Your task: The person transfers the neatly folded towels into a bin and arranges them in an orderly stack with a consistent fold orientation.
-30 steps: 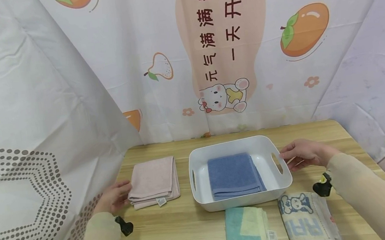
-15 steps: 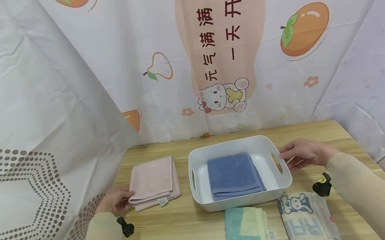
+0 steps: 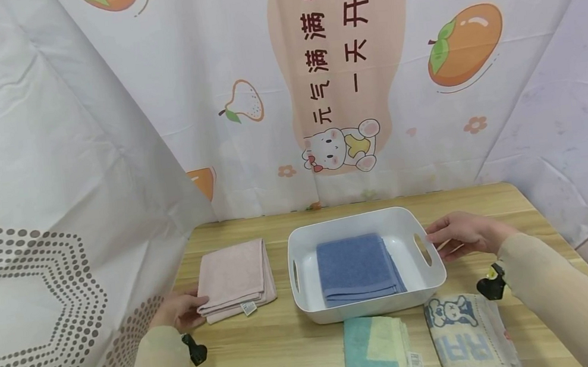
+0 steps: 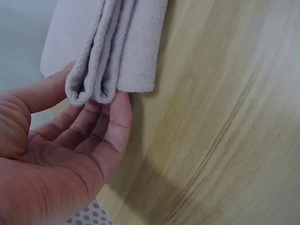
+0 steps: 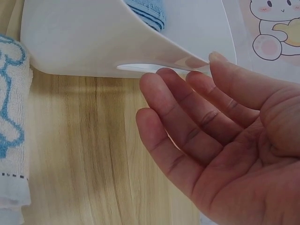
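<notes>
At the left of the table lies a folded pink towel [image 3: 232,276] with a white tag on its front edge. My left hand [image 3: 180,311] pinches its near left corner; the left wrist view has the fingers [image 4: 119,122] under the folded layers and the thumb at their side. A white basket [image 3: 308,316] with handle slots stands mid-table, and a folded blue towel [image 3: 358,267] lies in it. My right hand [image 3: 466,234] is at the basket's right end. In the right wrist view its thumb [image 5: 222,63] touches the rim, its loosely bent fingers beside the outer wall.
A teal and yellow folded towel [image 3: 376,354] lies in front of the basket. Right of it lies a folded towel with a blue bear pattern [image 3: 466,336]. A printed curtain [image 3: 249,170] hangs behind the wooden table [image 3: 270,365].
My left hand has moved in to the pink towel and taken its near left corner, the towel shifting slightly. My right hand and the basket have stayed in place.
</notes>
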The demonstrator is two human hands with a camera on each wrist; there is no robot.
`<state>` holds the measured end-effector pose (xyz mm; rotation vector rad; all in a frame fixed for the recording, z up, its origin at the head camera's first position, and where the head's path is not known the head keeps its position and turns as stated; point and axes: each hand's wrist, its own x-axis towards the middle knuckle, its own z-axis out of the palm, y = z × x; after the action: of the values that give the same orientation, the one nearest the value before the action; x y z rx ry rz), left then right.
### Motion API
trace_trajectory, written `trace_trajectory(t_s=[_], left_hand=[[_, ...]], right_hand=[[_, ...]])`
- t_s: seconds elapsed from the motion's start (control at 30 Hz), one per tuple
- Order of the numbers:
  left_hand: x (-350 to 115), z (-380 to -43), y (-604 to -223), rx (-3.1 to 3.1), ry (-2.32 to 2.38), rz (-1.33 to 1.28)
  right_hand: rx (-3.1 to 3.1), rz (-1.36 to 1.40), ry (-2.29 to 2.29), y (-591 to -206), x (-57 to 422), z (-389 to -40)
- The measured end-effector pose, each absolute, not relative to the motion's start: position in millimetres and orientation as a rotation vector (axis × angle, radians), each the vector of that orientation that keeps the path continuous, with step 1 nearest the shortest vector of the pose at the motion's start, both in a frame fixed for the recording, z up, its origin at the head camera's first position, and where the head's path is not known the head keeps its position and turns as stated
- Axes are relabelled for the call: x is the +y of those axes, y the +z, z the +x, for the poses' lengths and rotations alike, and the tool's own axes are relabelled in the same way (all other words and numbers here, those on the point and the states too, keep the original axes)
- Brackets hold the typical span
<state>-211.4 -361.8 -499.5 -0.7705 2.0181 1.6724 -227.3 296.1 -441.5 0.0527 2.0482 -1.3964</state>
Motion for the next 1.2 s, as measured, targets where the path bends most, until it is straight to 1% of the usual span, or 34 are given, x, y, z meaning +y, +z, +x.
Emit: trace_trajectory(t_s=[0.53, 0.73, 0.9, 1.0, 1.2], left_hand=[[-352, -204, -504, 2.114, 1.469, -0.767], [-345, -208, -506, 2.053, 1.508, -0.764], [-344, -209, -507, 1.941, 1.64, -0.76], [-345, -210, -505, 1.887, 1.736, -0.716], [-346, -213, -496, 1.834, 1.871, -0.507]], right_hand=[[2.06, 0.056, -1.373, -439, 293, -228], [2.064, 0.051, -1.375, -439, 293, -228], [2.066, 0.048, -1.376, -438, 292, -227], [2.065, 0.053, -1.372, -438, 292, -227], [2.061, 0.061, -1.373, -437, 292, -226]])
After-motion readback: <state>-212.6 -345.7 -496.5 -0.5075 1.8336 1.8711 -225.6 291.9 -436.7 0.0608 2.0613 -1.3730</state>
